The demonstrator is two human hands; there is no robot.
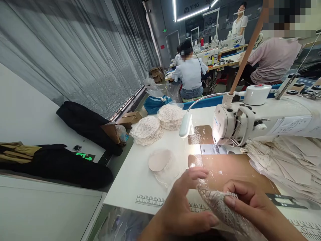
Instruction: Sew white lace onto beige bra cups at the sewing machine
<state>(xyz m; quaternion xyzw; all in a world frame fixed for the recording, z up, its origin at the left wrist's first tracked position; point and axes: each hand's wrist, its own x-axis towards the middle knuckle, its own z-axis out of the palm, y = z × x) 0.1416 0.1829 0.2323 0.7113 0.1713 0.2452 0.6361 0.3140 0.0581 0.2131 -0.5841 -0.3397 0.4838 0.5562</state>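
Note:
A folded piece of pale lace fabric hangs between my hands near the table's front edge. My right hand pinches its upper edge between thumb and fingers. On the lace's left side is my left hand, thumb and fingers spread apart around it. A beige oval pad with lace trim lies on the white table, left of the sewing machine. The machine's needle area is lit, and brown plates lie around it.
Two stacks of round lace pieces stand at the table's back left. A pile of beige pieces lies on the right. A small lamp hangs beside the machine. Seated people work behind.

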